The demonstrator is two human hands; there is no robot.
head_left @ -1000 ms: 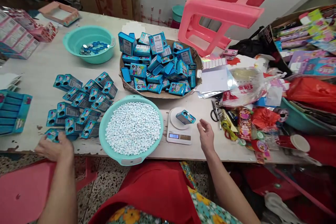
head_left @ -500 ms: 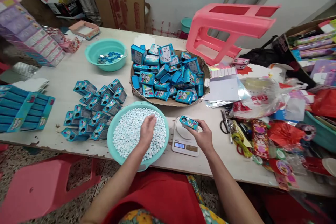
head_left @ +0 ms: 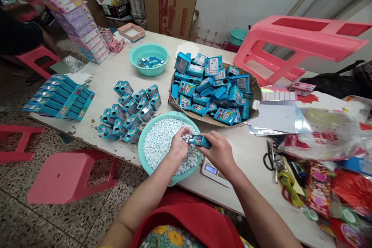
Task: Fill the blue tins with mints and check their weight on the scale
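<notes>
1. Blue box (head_left: 200, 140), likely light and stiff, is hovering mid-frame, its right end offering good hold.
2. Right hand (head_left: 220, 151) is grasping there; left hand (head_left: 178, 146) is cupping beside white candies (head_left: 158, 139), grip impossible to tell.

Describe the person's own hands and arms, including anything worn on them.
The left hand and right hand are ungloved, and no watch or bracelet shows. No sleeves cover the visible forearms. Between them show a red garment and flowered fabric.
</notes>
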